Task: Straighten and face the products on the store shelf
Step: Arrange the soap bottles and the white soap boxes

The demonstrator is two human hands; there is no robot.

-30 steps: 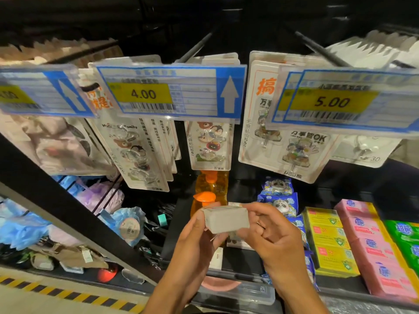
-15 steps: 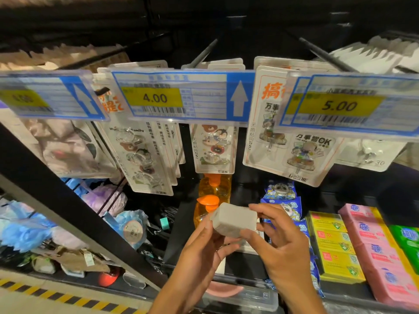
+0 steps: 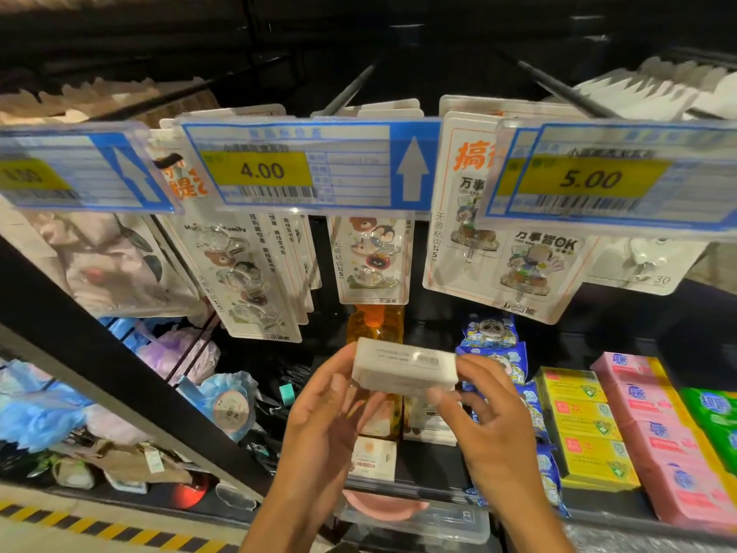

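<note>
Small white box (image 3: 404,367) is held mid-air in front of the shelf, both hands on it. Left hand (image 3: 331,425) pinches the left end; right hand (image 3: 490,429) grips the right end and underside, fingers curled. The box is just below the hanging hook cards (image 3: 373,259) and directly in front of the orange bottle (image 3: 375,323). Tight above: 4.00 price tag (image 3: 303,169) and 5.00 price tag (image 3: 606,181) overhang the front. There is a dark open shelf floor under the hands, left of the blue packets (image 3: 494,345). Yellow boxes (image 3: 586,433) and pink packs (image 3: 654,433) are packed side by side on the right. Black slanted post (image 3: 119,377) bounds the left. Box print is blurred, unreadable. Bottle is mostly hidden by box and cards. Green packs (image 3: 714,413) are cut off at the right frame edge.
</note>
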